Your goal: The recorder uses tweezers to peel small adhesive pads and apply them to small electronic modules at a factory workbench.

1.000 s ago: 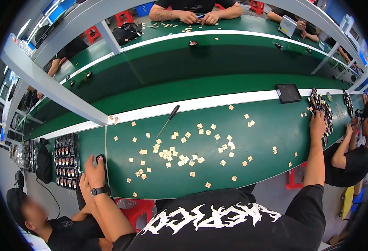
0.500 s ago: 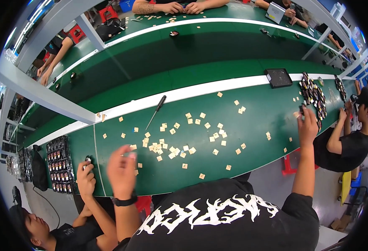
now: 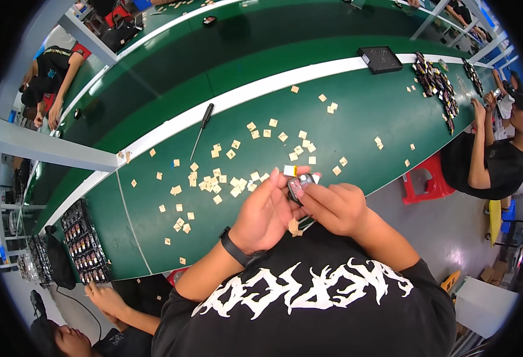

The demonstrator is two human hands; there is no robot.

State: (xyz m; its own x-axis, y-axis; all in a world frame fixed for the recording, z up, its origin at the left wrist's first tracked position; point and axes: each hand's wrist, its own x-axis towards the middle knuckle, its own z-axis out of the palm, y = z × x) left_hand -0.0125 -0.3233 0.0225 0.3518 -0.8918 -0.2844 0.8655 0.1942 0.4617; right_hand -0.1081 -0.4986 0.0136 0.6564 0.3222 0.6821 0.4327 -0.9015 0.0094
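In front of my chest, my right hand [image 3: 340, 208] pinches a small dark rounded device [image 3: 297, 188]. My left hand [image 3: 264, 217], palm up with a black band at the wrist, cradles the device from the left, its fingers partly hidden behind it. A small silver-white pouch with a yellow edge [image 3: 290, 171] sits at the device's far end, like a battery cell. Below the hands hangs a tan scrap [image 3: 294, 227]; what it is attached to cannot be made out. Small tan square pieces [image 3: 236, 183] lie scattered over the green table [image 3: 273, 220] beyond my hands.
A black screwdriver [image 3: 203, 126] lies near the white rail [image 3: 225, 94]. At the far right are a black tray [image 3: 380, 59] and a pile of dark devices [image 3: 434, 83]. Packed rows of devices [image 3: 84, 241] stand left. Co-workers sit on both sides; a grey post [image 3: 47, 146] rises at left.
My right hand has come from the device pile at the right to the middle, now with a device. My left hand has moved right to meet it. The view has shifted.
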